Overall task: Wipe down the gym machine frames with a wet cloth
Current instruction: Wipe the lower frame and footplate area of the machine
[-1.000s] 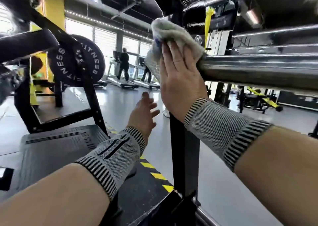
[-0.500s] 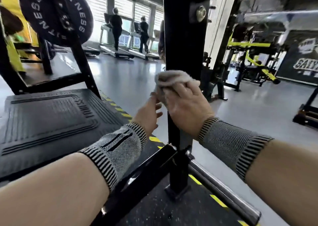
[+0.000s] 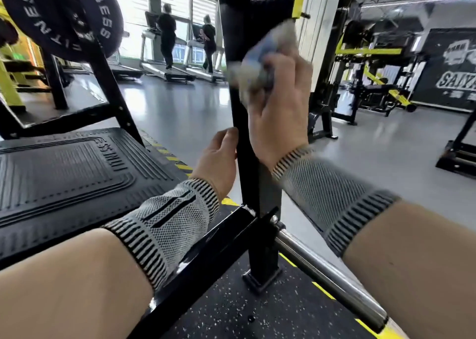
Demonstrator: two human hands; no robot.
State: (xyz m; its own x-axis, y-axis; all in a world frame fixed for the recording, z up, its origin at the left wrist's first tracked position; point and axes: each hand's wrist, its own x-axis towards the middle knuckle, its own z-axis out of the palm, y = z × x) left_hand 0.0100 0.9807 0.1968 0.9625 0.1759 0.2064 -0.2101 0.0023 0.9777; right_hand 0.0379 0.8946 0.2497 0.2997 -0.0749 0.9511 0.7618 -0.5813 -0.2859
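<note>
Floor (image 3: 180,111): grey and shiny, it fills the room far back to the windows.
Rubber mat (image 3: 64,173): big, black and ridged, on the left, raised above the floor.
Black post (image 3: 240,122): a tall upright bar of the gym machine frame, in the middle. Its foot is bolted to a dark speckled pad (image 3: 257,313) with yellow stripes at the edge.
Low black bar (image 3: 206,256): it slants from the post's bottom down to the left, under the left arm.
Silver bar (image 3: 329,274): round and shiny, it sticks out from the post's bottom toward the lower right.
Weight plate (image 3: 69,16): round and black with white letters, hung on a black stand at the top left.
Yellow machines (image 3: 373,80): far off on the right, well apart from the post.
People (image 3: 167,34): two, in dark clothes, on treadmills by the windows.
Right hand (image 3: 280,106): its grip is clenched around the cloth, and it holds the cloth against the post's right side, up high. A grey knit wrist sleeve (image 3: 329,199) covers the wrist.
Left hand (image 3: 219,158): lower down on the post's left side, fingers loosely bent, fingertips touching the post's edge. It grasps nothing. It has a grey sleeve too.
Cloth (image 3: 260,60): pale and bunched, blurry, pressed on the post above the right hand's knuckles.
</note>
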